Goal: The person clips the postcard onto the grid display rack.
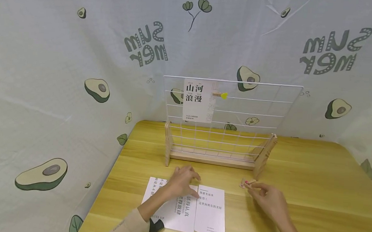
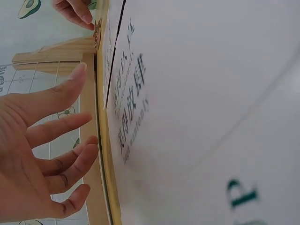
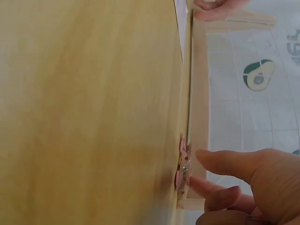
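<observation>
My left hand [image 1: 182, 181] hovers over white printed cards [image 1: 180, 222] on the table, fingers apart and loosely bent, as the left wrist view shows; it holds nothing. To their right lies another white printed card [image 1: 210, 219], close to the left thumb. My right hand [image 1: 268, 199] is low over the table at small wooden clothespins with pink pieces [image 3: 183, 168]. Its thumb [image 3: 211, 159] and index finger stand apart beside the clothespins; a fingertip appears to touch one. How many clothespins lie there is hard to tell.
A white wire grid [image 1: 236, 113] stands in a wooden base [image 1: 212, 159] behind the hands. On it hangs a printed card [image 1: 196, 106], held by a clothespin with a yellow heart [image 1: 224, 95]. An avocado-patterned cloth [image 1: 47, 105] surrounds the wooden table [image 1: 312, 171].
</observation>
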The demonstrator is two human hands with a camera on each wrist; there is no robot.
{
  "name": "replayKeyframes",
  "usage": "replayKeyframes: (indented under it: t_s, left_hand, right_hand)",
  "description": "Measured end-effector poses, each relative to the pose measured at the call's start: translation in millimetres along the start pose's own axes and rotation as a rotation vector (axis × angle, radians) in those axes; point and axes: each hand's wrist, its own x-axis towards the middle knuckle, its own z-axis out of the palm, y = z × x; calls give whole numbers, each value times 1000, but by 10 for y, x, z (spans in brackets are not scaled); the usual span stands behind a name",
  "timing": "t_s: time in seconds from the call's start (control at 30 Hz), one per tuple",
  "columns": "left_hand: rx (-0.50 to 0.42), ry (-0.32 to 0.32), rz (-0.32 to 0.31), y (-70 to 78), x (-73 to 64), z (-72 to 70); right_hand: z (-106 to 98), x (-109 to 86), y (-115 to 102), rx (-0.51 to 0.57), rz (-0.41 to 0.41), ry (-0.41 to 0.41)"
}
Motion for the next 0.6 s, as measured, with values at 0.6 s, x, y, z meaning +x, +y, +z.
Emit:
replayKeyframes:
  t_s: [0.6]
  left_hand:
    - [11,-67,-24,71,52,137]
  right_hand:
    - [45,-19,10,-1,73,-65]
